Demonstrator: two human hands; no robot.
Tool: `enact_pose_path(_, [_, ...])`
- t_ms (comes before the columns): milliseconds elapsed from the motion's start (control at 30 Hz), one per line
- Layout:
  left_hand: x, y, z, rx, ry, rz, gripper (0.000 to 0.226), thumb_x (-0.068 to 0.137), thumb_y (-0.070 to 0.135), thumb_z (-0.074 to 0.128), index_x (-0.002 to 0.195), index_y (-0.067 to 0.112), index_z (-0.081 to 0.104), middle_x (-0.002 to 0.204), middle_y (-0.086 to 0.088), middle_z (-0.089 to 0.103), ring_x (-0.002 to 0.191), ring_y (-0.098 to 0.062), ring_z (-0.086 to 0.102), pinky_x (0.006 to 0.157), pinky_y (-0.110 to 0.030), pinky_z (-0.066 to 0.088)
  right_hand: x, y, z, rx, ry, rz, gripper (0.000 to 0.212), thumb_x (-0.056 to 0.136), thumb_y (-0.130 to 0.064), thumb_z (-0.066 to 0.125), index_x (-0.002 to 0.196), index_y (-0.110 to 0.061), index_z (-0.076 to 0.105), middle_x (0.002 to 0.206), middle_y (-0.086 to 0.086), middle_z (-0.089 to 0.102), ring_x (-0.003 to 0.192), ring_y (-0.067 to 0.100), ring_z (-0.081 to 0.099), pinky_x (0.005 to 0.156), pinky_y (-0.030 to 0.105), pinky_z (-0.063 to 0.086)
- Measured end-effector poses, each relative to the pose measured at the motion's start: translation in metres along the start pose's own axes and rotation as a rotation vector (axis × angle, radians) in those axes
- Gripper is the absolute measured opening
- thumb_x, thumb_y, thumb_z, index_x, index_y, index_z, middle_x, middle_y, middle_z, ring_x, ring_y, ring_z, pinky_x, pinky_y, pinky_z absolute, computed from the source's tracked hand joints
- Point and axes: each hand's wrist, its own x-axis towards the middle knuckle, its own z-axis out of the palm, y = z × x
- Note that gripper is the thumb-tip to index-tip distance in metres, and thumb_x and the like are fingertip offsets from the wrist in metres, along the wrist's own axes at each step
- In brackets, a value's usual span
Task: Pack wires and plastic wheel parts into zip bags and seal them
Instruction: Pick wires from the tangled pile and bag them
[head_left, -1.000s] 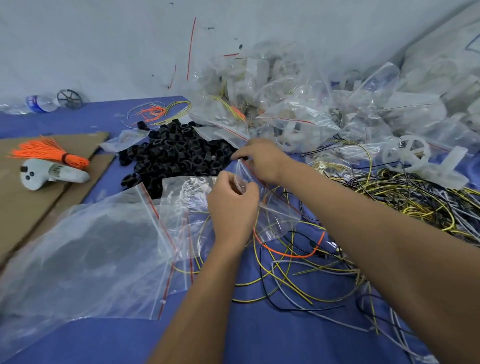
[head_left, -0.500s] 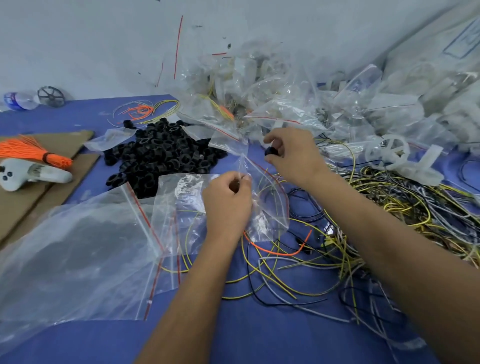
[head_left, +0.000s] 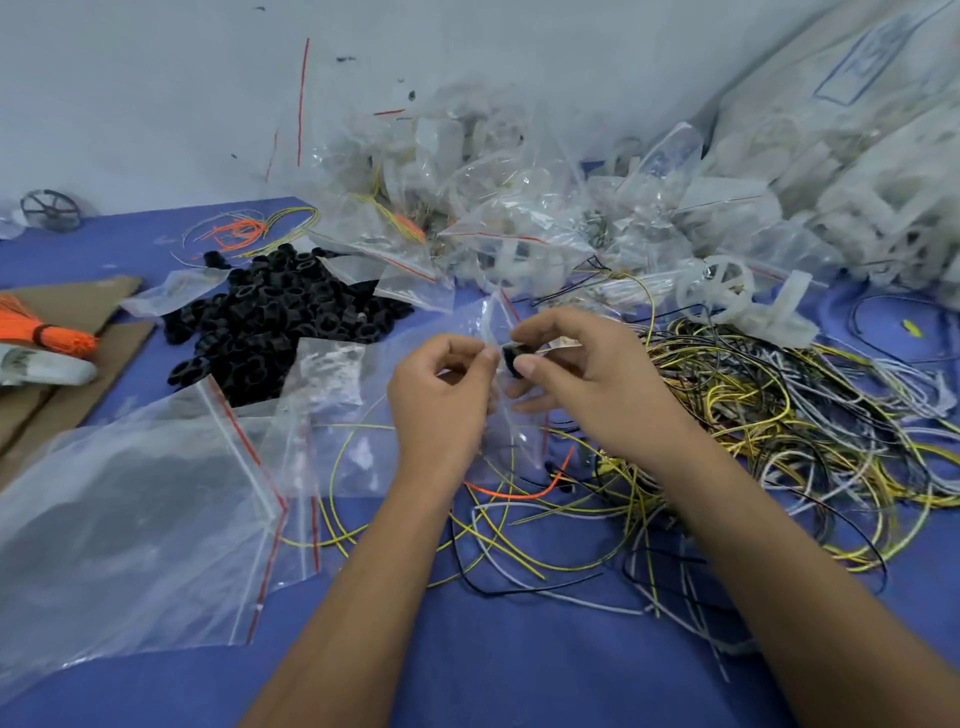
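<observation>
Black wheel part (head_left: 514, 358) pinched in right fingers (head_left: 530, 370); left fingers (head_left: 480, 356) pinching zip bag (head_left: 511, 421)

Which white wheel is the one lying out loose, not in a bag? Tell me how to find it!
Start at the big heap of clear bags against the wall, then follow its front edge rightward to the tangle of yellow and black wires. Between them, on the blue table, lies the white spoked wheel. Unlike the other white parts, it is bare, not bagged.
</observation>
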Motion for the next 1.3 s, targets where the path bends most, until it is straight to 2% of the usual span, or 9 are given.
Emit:
enact_pose_path(167, [-0.003,0.015,0.000,-0.102,-0.133,0.061,0.012,0.092,0.007,0.071,0.081,0.010,0.071,0.053,0.000,0.060,0.045,-0.014,0.050,0.046,-0.022,0.041,0.001,0.005,-0.003,-0.321,-0.009,-0.051,0.017,0.081,-0.002,0.079,0.090,-0.006,0.065,0.078,0.009,0.069,0.061,0.022,0.073,0.059,0.047,0.061])
enact_pose_path(333, [-0.013,0.025,0.003,-0.178,-0.204,0.066,0.010,0.090,0.006,0.075,0.087,0.008,0.066,0.055,-0.005,0.062,0.041,-0.015,0.051,0.040,-0.020,0.038,0.001,0.011,0.002,-0.263,0.034,-0.057,0.012,0.077,0.002,0.073,0.076,-0.008,0.066,0.065,0.003,0.068,0.057,0.014,0.071,0.051,0.025,0.053])
enact_pose_path(500, [-0.010,0.028,-0.003,-0.219,-0.142,0.131,0.016,0.094,0.007,0.071,0.082,0.010,0.060,0.052,-0.004,0.058,0.041,-0.016,0.047,0.041,-0.021,0.037,0.001,0.008,-0.001,0.040,-0.195,-0.026,0.020,0.091,0.014,0.061,0.103,0.002,0.073,0.100,0.012,0.077,0.102,0.022,0.073,0.094,0.032,0.056])
enact_pose_path(667, [-0.007,0.030,-0.006,-0.216,-0.062,0.170,0.019,0.094,0.004,0.071,0.079,0.012,0.062,0.058,-0.005,0.060,0.045,-0.014,0.051,0.042,-0.019,0.039,-0.003,0.001,0.004,0.237,-0.245,0.071,0.039,0.099,0.017,0.040,0.116,-0.004,0.068,0.106,0.014,0.075,0.103,0.016,0.070,0.090,0.024,0.056])
enact_pose_path(867, [-0.007,0.033,-0.006,-0.298,-0.063,0.207,0.020,0.096,0.004,0.067,0.079,0.013,0.061,0.055,-0.006,0.056,0.043,-0.014,0.046,0.045,-0.021,0.038,-0.005,-0.003,0.004,0.205,-0.377,0.014,0.054,0.101,0.011,0.045,0.151,-0.009,0.040,0.143,0.011,0.059,0.137,0.017,0.052,0.116,0.036,0.040])
enact_pose_path(1000, [-0.009,0.030,-0.004,-0.355,-0.079,0.155,0.023,0.098,0.002,0.064,0.078,0.010,0.057,0.052,-0.002,0.054,0.041,-0.012,0.042,0.042,-0.019,0.034,0.001,-0.009,-0.014,0.315,0.049,0.010,0.027,0.099,0.005,0.054,0.121,-0.004,0.066,0.107,0.013,0.077,0.096,0.028,0.075,0.084,0.038,0.061])
enact_pose_path(1067, [-0.011,0.029,0.003,-0.363,-0.103,0.131,0.021,0.098,0.001,0.063,0.079,0.007,0.056,0.051,0.000,0.055,0.039,-0.010,0.041,0.040,-0.018,0.033,0.004,-0.002,-0.032,-0.041,0.363,-0.026,0.015,0.099,-0.007,0.058,0.105,-0.010,0.072,0.083,0.005,0.077,0.072,0.023,0.073,0.065,0.036,0.060])
enact_pose_path(1167, [-0.014,0.028,0.021,-0.349,-0.127,0.067,0.023,0.098,0.003,0.064,0.077,0.010,0.057,0.049,0.000,0.055,0.035,-0.010,0.041,0.037,-0.017,0.031,0.009,0.015,-0.061,-0.720,0.607,-0.078,0.015,0.096,-0.020,0.063,0.105,-0.017,0.075,0.091,0.001,0.075,0.088,0.020,0.067,0.084,0.039,0.054])
enact_pose_path(1300, [-0.013,0.018,0.045,-0.254,-0.113,-0.031,0.025,0.097,0.009,0.067,0.075,0.014,0.058,0.049,-0.003,0.055,0.035,-0.013,0.043,0.038,-0.020,0.034,0.010,0.027,-0.087,-1.068,0.695,0.109,0.021,0.094,-0.027,0.062,0.112,-0.022,0.074,0.123,0.012,0.058,0.121,0.035,0.042,0.099,0.039,0.036])
